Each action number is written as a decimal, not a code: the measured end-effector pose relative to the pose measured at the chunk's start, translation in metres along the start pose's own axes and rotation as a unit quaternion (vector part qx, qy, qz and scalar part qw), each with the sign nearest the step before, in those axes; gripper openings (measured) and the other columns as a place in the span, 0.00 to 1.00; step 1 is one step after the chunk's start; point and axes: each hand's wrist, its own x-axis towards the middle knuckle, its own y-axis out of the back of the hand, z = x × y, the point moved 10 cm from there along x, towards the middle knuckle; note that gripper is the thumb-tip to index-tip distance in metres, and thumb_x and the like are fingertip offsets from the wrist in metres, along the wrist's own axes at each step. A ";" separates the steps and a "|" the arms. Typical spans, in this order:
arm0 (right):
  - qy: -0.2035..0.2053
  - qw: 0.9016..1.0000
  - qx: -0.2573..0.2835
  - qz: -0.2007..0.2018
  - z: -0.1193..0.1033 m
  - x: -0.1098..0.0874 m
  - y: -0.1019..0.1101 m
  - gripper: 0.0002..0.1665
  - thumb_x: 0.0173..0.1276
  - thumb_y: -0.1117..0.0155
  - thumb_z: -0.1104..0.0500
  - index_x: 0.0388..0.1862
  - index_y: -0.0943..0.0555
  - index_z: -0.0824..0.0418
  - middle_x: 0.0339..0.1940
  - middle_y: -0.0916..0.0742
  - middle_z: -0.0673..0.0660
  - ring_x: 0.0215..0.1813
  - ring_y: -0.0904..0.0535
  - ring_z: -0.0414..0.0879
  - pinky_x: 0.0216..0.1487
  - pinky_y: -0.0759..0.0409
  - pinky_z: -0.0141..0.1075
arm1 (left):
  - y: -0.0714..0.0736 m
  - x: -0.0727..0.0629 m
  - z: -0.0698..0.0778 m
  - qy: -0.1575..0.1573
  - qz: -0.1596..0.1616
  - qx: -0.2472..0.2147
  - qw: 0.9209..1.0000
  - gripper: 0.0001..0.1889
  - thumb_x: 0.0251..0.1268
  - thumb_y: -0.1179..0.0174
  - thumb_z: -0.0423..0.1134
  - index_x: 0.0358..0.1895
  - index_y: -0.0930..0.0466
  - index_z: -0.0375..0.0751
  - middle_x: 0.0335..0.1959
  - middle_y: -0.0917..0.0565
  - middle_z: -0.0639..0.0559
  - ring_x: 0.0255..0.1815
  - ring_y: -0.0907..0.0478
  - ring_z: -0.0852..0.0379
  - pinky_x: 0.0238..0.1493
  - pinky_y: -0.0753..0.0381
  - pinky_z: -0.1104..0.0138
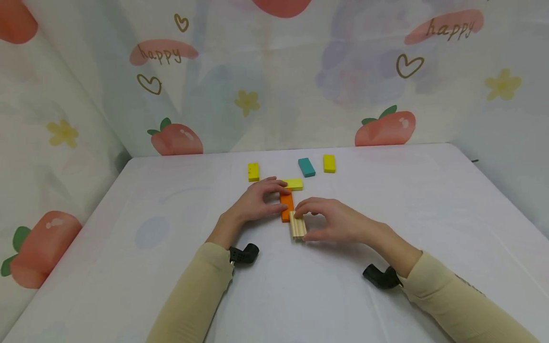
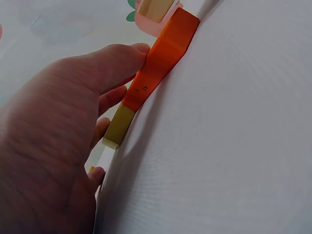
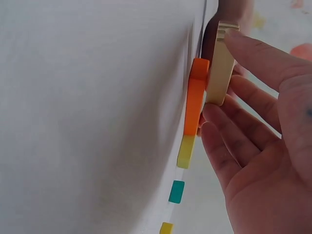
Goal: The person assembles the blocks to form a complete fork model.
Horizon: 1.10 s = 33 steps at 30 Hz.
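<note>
In the head view, an orange block (image 1: 286, 215) lies lengthwise at the table's middle, its far end meeting a crosswise yellow block (image 1: 295, 184). My left hand (image 1: 260, 197) holds the orange block from the left. Its thumb (image 2: 134, 53) touches the block, with the fingers curved farther along beside it. Pinched between the thumb and fingers of my right hand (image 1: 336, 219) is a pale wooden block with grooves (image 1: 298, 227). That wooden block (image 3: 220, 73) is beside the near end of the orange block (image 3: 195, 102); whether it rests on the table I cannot tell.
Farther back on the white tablecloth (image 1: 128, 286) lie a yellow block (image 1: 253, 172), a teal block (image 1: 306, 167) and another yellow block (image 1: 329, 163). A printed fabric backdrop (image 1: 274, 62) rises behind the table's back edge.
</note>
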 end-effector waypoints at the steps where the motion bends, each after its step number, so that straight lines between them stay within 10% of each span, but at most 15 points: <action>1: 0.000 1.000 0.000 -0.002 -0.001 0.000 -0.001 0.23 0.64 0.23 0.52 0.58 0.17 0.53 0.62 0.17 0.51 0.66 0.23 0.51 0.69 0.26 0.55 | 0.000 0.000 0.000 -0.001 0.000 0.001 1.000 0.18 0.66 0.31 0.45 0.59 0.15 0.50 0.70 0.23 0.55 0.81 0.44 0.52 0.81 0.48 0.51; 33: 0.028 0.998 -0.014 -0.049 -0.018 0.004 -0.022 0.23 0.64 0.23 0.51 0.56 0.17 0.53 0.61 0.16 0.48 0.63 0.22 0.46 0.67 0.24 0.49 | 0.002 -0.001 0.006 -0.004 0.004 0.010 1.000 0.19 0.66 0.31 0.43 0.59 0.15 0.48 0.69 0.22 0.53 0.82 0.44 0.51 0.81 0.47 0.52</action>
